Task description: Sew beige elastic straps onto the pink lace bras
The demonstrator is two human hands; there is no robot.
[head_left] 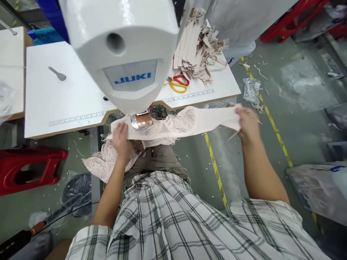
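Sewing machine [121, 32]: top cut off | lower lace garment [106, 153]: partly behind left forearm [113, 191] | ruler numerals [189, 95]: too small

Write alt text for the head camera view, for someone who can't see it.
A person's right hand holds a pale pink garment with lace panels, their left hand upon it, at a white JUKI sewing machine. Beige fabric strips and red and yellow scissor handles lie on the white tabletop beyond.

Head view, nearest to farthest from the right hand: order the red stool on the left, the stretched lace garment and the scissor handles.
From the right hand:
1. Lace garment: its right end is in that hand.
2. Scissor handles: leftward, on the white table.
3. Red stool: far left of the view.
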